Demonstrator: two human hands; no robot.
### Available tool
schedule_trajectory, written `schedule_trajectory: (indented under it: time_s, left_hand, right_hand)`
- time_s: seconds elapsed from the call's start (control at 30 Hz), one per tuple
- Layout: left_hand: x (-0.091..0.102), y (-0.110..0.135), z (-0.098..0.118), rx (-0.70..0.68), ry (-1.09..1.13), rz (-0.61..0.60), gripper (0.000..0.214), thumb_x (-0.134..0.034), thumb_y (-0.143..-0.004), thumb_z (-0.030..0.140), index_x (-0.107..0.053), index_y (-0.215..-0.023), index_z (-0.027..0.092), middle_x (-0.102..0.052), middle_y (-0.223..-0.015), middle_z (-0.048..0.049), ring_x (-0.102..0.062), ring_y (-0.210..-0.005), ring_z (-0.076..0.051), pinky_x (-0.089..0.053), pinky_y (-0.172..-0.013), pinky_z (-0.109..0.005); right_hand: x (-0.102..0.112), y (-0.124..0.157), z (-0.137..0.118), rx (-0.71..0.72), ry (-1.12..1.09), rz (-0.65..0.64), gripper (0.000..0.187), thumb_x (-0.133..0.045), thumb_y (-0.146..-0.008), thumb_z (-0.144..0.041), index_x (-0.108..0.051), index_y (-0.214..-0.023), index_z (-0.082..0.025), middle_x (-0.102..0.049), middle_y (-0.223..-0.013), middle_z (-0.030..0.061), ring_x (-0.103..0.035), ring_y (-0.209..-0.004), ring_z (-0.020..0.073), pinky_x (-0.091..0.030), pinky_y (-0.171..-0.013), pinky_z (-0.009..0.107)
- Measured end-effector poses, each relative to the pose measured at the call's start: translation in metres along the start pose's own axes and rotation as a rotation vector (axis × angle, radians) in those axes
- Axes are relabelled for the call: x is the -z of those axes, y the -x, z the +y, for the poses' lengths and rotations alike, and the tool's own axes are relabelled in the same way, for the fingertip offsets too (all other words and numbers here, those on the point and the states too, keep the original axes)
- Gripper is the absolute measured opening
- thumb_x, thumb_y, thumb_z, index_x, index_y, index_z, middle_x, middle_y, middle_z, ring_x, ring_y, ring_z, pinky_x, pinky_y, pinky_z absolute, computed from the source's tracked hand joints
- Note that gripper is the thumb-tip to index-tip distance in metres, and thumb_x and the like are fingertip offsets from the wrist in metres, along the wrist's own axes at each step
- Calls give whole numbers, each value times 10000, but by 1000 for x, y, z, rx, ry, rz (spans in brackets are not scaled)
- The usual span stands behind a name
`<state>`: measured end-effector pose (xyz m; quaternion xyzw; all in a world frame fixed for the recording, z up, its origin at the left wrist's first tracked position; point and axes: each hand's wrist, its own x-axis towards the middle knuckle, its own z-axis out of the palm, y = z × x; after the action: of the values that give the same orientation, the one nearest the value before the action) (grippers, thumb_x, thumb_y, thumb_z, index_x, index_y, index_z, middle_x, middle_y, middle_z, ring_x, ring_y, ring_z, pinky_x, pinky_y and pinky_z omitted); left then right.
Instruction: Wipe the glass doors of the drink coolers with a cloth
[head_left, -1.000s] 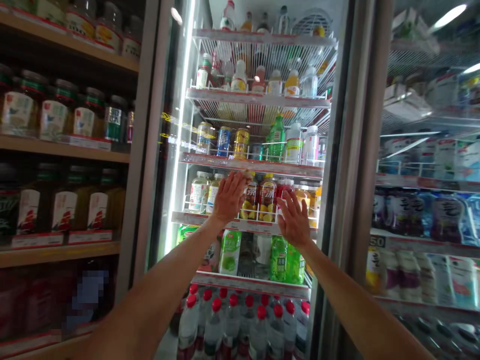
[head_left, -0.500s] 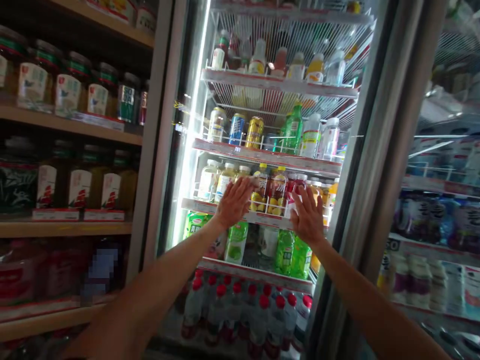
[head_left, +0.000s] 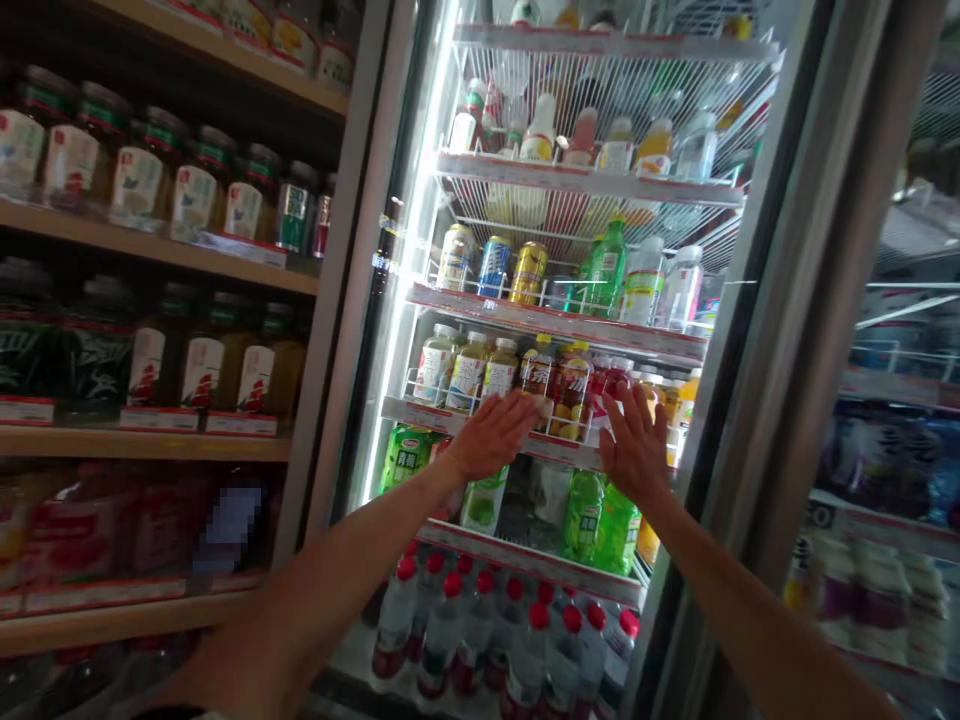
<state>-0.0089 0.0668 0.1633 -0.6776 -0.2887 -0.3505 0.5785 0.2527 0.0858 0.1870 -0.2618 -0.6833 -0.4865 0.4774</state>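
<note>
My left hand (head_left: 495, 437) reaches out in front of a lit drinks fridge with its fingers stretched and nothing seen in them. Its fingertips overlap the lower part of an iced tea bottle (head_left: 536, 368) with a yellow cap; I cannot tell whether they touch. Farther right, my right hand (head_left: 636, 440) is raised with fingers spread, also without anything in it. Behind it are bottles with red contents (head_left: 616, 378) and orange drinks (head_left: 686, 402), partly covered. Below the hands stand green bottles (head_left: 583, 515) and a green-and-white carton (head_left: 485, 500).
Cans (head_left: 529, 272) and bottles fill the wire shelves above. Red-capped bottles (head_left: 450, 630) crowd the fridge bottom. Wooden shelves (head_left: 150, 440) with large jars (head_left: 139, 180) stand left. A metal upright (head_left: 780, 330) separates another stocked section at right.
The view has shifted, so the fridge and shelves appear farther right and slightly lower. Both hands appear slightly lower and farther right too, with fingers still extended.
</note>
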Motion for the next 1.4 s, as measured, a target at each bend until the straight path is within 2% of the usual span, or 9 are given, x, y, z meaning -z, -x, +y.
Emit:
schedule_trajectory:
  time_s: [0.1, 0.27, 0.47, 0.53, 0.73, 0.97, 1.23, 1.3, 1.4]
  left_hand:
    - [3, 15, -2, -75, -9, -34, 439, -383, -881, 253, -405, -1317, 203, -397, -1415, -43, -168, -1382, -192, -161, -1130, -393]
    - [6, 19, -23, 323, -46, 37, 471, -383, -876, 234, -373, -1332, 118, -348, -1430, -142, -128, -1388, -238, -232, -1101, -437]
    - [8, 47, 12, -141, 19, -63, 411, -426, -861, 191, -458, -1269, 231, -411, -1406, -25, -212, -1371, -195, -194, -1122, -415]
    - [9, 51, 6, -171, 28, -86, 404, -429, -866, 192, -462, -1262, 261, -409, -1407, -8, -226, -1367, -182, -188, -1125, -406]
    - [9, 43, -29, 443, -42, 47, 443, -383, -882, 213, -399, -1317, 135, -295, -1455, -146, -120, -1390, -237, -220, -1104, -436]
    - [4, 56, -4, 137, -6, 9, 415, -401, -886, 238, -427, -1298, 196, -418, -1397, -80, -159, -1385, -204, -197, -1112, -400]
    - [2, 68, -48, 918, -25, 278, 508, -313, -912, 321, -301, -1384, 135, -263, -1466, -165, -180, -1381, -242, -206, -1090, -447]
    - [-2, 65, -34, 910, -24, 291, 516, -312, -912, 319, -281, -1392, 132, -239, -1475, -165, -149, -1388, -242, -180, -1099, -457]
    - [-7, 57, -6, 631, 24, 186, 478, -338, -902, 279, -337, -1364, 157, -296, -1458, -138, -144, -1389, -222, -174, -1110, -441]
  right_hand:
    - [0, 0, 0, -8, 4, -17, 559, -381, -888, -264, -220, -1424, -243, -252, -1493, 65, -177, -1388, 224, -121, -1120, 458]
    - [-1, 2, -1, -21, -4, -23, 574, -385, -887, -270, -198, -1430, -255, -242, -1496, 58, -178, -1387, 224, -110, -1120, 458]
    - [0, 1, -2, -19, -6, -14, 552, -365, -895, -277, -218, -1426, -248, -246, -1495, 66, -178, -1387, 224, -107, -1119, 462]
    - [1, 1, -2, -16, -11, -13, 549, -362, -897, -280, -217, -1426, -249, -253, -1492, 67, -172, -1389, 217, -105, -1120, 456]
    - [1, 1, -2, -25, -9, -24, 541, -360, -898, -289, -230, -1422, -247, -268, -1487, 69, -167, -1390, 212, -94, -1122, 455]
    - [1, 2, -2, -21, -25, -12, 546, -364, -899, -287, -221, -1425, -253, -255, -1492, 58, -174, -1389, 210, -86, -1126, 454]
    - [-1, 2, -1, -22, -16, -14, 561, -366, -895, -278, -195, -1430, -263, -237, -1499, 53, -169, -1390, 210, -93, -1122, 458]
    - [0, 2, -2, -17, -16, -15, 561, -365, -895, -278, -197, -1430, -258, -236, -1499, 56, -165, -1391, 215, -93, -1122, 463]
    - [-1, 2, -2, -19, -16, -16, 560, -374, -892, -276, -207, -1427, -258, -236, -1499, 56, -164, -1391, 217, -97, -1120, 464]
